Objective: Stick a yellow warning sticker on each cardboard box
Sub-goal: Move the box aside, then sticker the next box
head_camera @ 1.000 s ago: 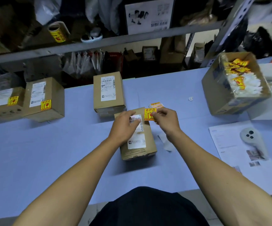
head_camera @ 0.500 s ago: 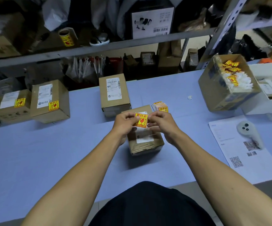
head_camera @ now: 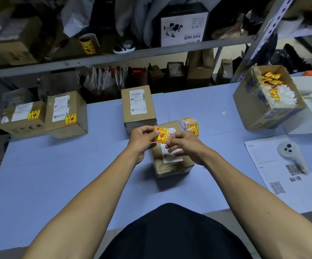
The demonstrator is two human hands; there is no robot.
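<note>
Boxes first, from my left: two cardboard boxes sit side by side at the far left of the blue worktop [head_camera: 58,174], the outer box [head_camera: 21,118] and the inner box [head_camera: 66,114], touching or nearly so, and each has a white shipping label and a yellow warning sticker on top. Further right, near the middle, I see a third box [head_camera: 139,107] standing toward the back with only a white label on its top. Just in front of it and slightly right lies the box I am working over [head_camera: 172,161], also with a white label. Above that box my left hand [head_camera: 142,140] pinches the left edge of a yellow sticker [head_camera: 160,135] between thumb and fingers, its printed face toward me. My right hand [head_camera: 186,144] has its fingers curled in at the sticker's lower right corner, pinching there; I cannot tell whether they grip the sticker itself or its backing. The sticker is held in the air over the far end of the box, not pressed onto it. Just right of the hands, a small stack of yellow stickers [head_camera: 191,125] lies on the worktop beside the box. Well to the right, an open carton [head_camera: 259,109] holds crumpled yellow and white scraps, and nearer me lies a printed sheet [head_camera: 274,165] with a pale handheld device [head_camera: 287,149] resting on it.
</note>
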